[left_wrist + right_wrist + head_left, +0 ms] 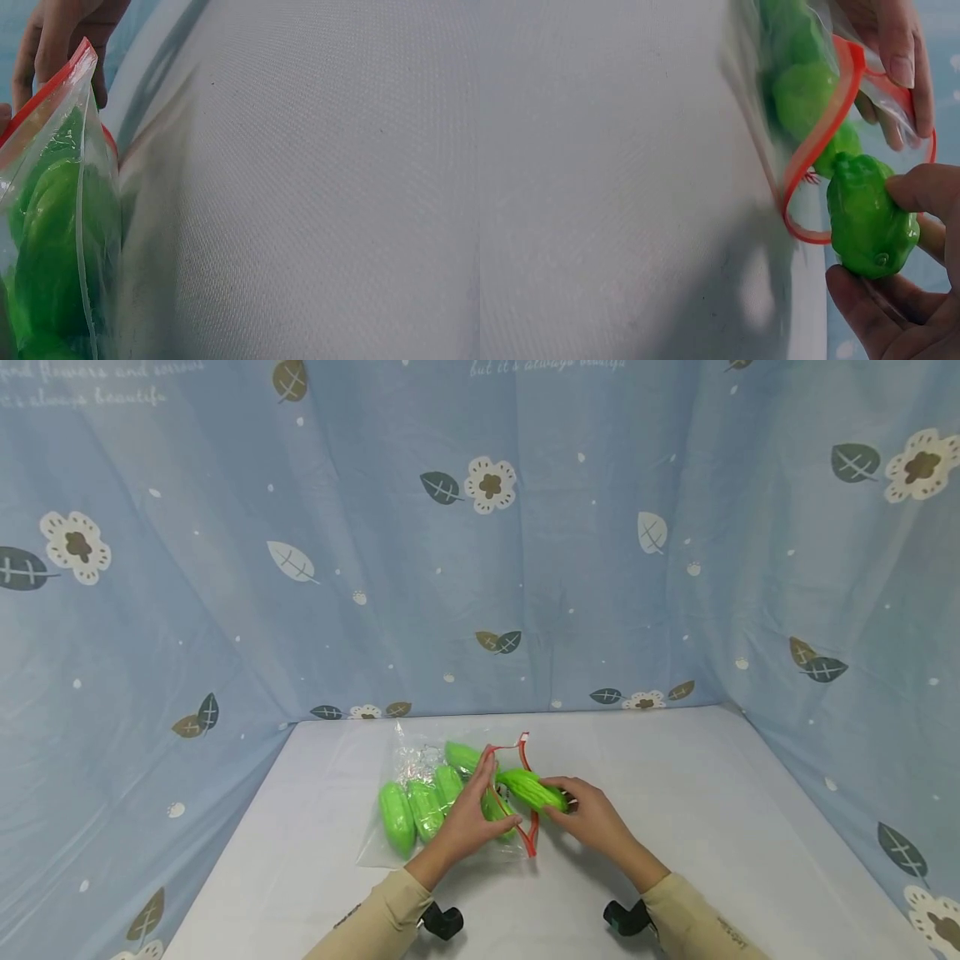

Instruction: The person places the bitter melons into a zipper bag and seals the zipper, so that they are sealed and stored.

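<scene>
A clear zip bag [402, 760] with a red-edged mouth [531, 843] lies on the table, holding several bright green vegetables, partly blurred by the shiny film. At the mouth, my left hand [468, 814] holds the bag's rim, thumb and fingers spread wide apart; the mouth gapes to the right. My right hand [596, 818] grips a bumpy, ridged green bitter gourd [532, 789] by its near end. Its far end reaches into the mouth. In the right wrist view, the thumb and fingers pinch the bitter gourd [870, 217] beside the red strip [821, 142].
A white cloth covers the table [697, 793]. Behind it and along both sides hangs a blue curtain [570, 568] printed with flowers and leaves. Black wrist devices [442, 922] sit under both sleeves, close to the tabletop.
</scene>
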The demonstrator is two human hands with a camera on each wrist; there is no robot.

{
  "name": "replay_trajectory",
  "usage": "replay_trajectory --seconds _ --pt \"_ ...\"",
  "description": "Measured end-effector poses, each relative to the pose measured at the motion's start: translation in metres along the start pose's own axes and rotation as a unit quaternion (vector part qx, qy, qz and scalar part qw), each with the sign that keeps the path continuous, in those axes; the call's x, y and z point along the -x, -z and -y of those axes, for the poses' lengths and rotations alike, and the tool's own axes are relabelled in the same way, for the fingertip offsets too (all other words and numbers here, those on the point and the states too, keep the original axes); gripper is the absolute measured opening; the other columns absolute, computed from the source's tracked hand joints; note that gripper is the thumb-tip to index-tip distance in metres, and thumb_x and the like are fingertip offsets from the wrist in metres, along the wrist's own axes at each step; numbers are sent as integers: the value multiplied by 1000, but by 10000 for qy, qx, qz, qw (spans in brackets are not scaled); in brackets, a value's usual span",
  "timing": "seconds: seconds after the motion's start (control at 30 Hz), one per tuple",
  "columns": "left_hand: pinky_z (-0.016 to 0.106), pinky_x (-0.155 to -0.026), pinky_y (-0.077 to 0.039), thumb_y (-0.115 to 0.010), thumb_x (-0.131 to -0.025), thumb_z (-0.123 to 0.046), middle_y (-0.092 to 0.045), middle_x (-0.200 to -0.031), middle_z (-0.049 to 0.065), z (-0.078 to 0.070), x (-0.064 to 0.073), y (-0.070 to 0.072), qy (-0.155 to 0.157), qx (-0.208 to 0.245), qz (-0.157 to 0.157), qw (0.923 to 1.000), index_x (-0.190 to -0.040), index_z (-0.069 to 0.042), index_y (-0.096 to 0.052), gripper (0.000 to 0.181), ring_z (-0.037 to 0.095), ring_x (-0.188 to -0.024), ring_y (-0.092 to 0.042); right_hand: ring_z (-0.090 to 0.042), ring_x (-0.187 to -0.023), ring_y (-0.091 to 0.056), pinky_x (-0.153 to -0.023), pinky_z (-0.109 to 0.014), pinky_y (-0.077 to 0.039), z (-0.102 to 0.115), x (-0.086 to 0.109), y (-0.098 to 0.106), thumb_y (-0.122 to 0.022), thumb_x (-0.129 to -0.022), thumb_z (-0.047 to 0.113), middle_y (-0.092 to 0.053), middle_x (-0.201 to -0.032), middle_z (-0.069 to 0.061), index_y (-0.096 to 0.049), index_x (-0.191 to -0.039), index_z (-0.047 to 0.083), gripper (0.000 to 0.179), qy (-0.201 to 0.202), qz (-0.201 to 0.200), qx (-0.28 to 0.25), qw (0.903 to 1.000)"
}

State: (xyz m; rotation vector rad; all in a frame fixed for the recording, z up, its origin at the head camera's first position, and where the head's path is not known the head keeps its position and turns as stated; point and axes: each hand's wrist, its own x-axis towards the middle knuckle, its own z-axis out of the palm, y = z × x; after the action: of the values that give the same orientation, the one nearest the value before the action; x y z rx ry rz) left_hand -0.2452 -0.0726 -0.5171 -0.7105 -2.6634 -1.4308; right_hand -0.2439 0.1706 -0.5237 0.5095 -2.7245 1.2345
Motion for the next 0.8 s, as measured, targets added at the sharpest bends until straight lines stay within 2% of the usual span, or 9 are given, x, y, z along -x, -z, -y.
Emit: replay_trajectory --seconds 0.2,0.47,0.8 --pt "54 -118 -29 -85 -84 -28 -2 -171 -6 0 -1 0 23 -31 -38 10000 -164 -11 -13 109 30 -152 -23 -18 -96 -66 -79 -30 -59 4 1 0 -80 -89 14 -69 -118 -5 -69 -130 14 43 105 -152 -138 9997" --pt "52 -119 -28 -84 -84 -29 1 -169 -12 1 -1 -1 43 -9 1 10000 -165 -15 -10 110 28 -153 -21 -19 -101 -66 -82 -33 -60 13 -4 -6 -80 -89 15 -68 -122 -6 -68 -132 15 44 -9 -227 -275 9994" --pt "55 -118 -28 -84 -84 -33 -1 -170 -8 0 1 0 -151 16 -65 9999 -164 -10 -14 109 31 -153 -20 -18 -101 -67 -83 -31 -59 19 -11 -18 -80 -89 15 -67 -127 -5 -68 -134 17 47 -151 -315 -474 9983"
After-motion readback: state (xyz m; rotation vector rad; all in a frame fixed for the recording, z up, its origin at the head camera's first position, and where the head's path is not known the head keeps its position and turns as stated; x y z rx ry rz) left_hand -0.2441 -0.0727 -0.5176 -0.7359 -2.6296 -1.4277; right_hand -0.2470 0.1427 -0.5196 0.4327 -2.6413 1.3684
